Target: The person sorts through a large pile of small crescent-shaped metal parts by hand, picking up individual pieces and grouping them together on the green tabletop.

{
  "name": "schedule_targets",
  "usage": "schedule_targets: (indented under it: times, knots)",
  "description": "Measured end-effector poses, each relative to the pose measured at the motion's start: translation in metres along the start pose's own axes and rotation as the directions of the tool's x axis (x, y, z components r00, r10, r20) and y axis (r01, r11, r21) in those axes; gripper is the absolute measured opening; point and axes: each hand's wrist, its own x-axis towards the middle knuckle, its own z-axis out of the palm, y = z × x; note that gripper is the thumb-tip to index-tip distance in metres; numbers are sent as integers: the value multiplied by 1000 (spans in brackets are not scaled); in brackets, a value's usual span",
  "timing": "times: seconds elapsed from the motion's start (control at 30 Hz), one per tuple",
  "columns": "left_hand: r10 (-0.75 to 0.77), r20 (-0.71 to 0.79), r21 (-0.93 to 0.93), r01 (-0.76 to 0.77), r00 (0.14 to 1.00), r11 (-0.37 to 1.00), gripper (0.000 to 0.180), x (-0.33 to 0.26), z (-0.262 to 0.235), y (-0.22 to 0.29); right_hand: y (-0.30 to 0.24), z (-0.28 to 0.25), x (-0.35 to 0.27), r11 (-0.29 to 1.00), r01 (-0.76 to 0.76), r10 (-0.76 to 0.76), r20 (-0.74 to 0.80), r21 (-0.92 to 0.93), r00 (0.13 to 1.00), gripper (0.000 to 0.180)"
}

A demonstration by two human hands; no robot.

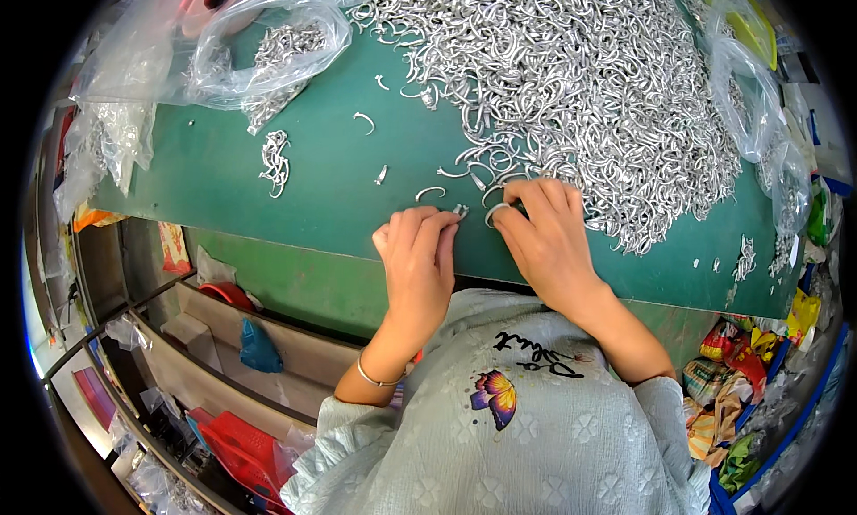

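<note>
Silvery, the curved piece (495,214) near the frame's centre is pinched by the right hand (552,238); the left hand (416,258), apart from it, meets a small bit (461,210), hold unclear. Likely light, stiff and slippery, the curved piece seems best held mid-curve.

Wears loose, pale grey-blue top (437,448), crinkly fabric, scattered with tone-on-tone four-petal flowers (586,427). Shows black script lettering (540,361) on front, plus colourful butterfly print (496,401), orange-yellow and purple, dark-edged, small dark dots nearby. Has left sleeve (332,448) gathered and ruffly, right sleeve (668,415) ending around elbow. Also wears thin silvery bangle (378,383) near left hand (416,258). Has right hand (546,240) bare.
</note>
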Motion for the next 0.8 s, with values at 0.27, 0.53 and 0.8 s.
schedule_targets:
  times: [0.27,0.53,0.8]
  knots:
    - [-77,-58,0,77,995,997,26,-5,-1,3,2,2,5,1000,7,-6,-21,10,1000,21]
    - [-44,-22,-35,43,999,998,28,-14,-4,-5,-1,-12,1,985,-151,143,-86,-89,986,23]
    - [-100,-145,2,101,984,995,30,-4,-8,-8,-5,16,17,998,60,-60,-9,5,998,20]
